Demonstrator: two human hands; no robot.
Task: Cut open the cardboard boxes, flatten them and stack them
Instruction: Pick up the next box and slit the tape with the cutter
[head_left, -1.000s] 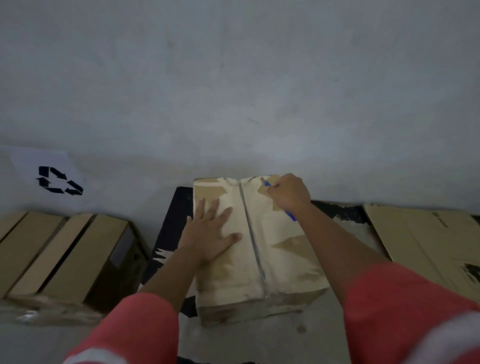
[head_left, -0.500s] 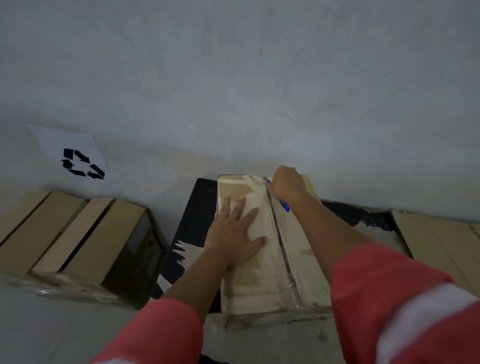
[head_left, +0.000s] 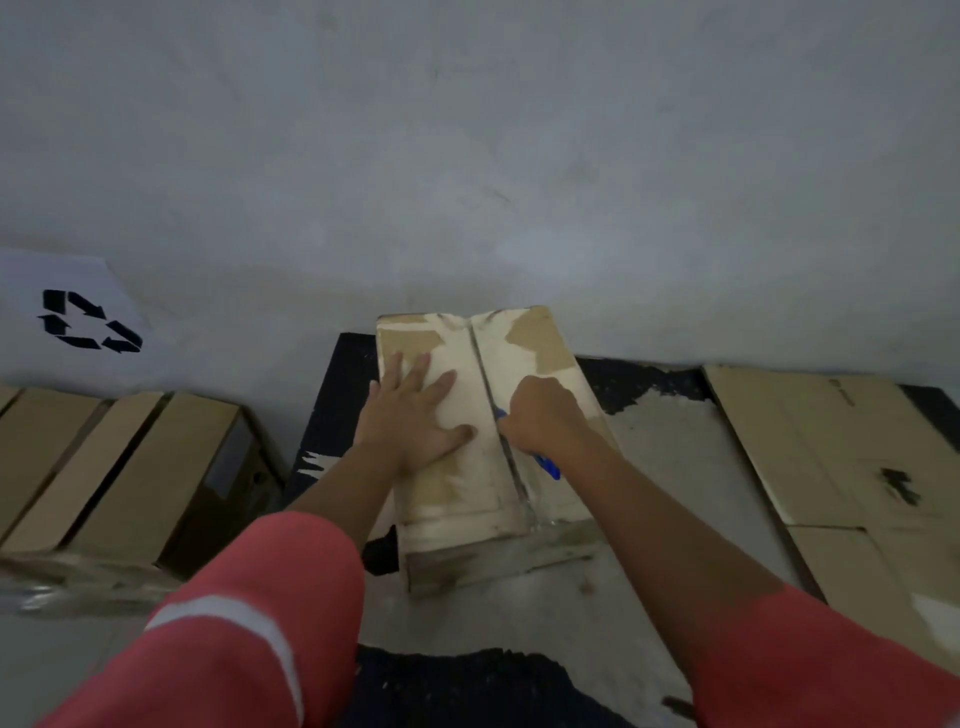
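Cardboard, pale and taped, formed the closed box (head_left: 483, 436) that lay on the floor (head_left: 649, 467) against the grey wall (head_left: 467, 156), partly over a black painted patch (head_left: 337, 415). The left hand (head_left: 410, 421) was pressed flat on the box top, fingers (head_left: 395, 371) released and spread, pointing toward the wall, with the thumb just beside the centre seam (head_left: 491, 410). The right hand (head_left: 540, 415) was clenched around a blue cutter (head_left: 548, 465), knuckles up, on the other side of that seam. The cutter's blue end showed below the fist toward the wrist, and a small blue part showed at the seam beside the forefinger; the blade itself could not be made out. The seam ran from beyond the fingertips back to the near edge of the box. Both arms wore red sleeves (head_left: 249, 623), the left one with a pale stripe. Well to the left of the left hand stood a group of brown boxes (head_left: 119, 467), and above them on the wall hung a white sheet with a recycling sign (head_left: 85, 322). Well to the right of the right hand lay flattened cardboard (head_left: 831, 457) on the floor.
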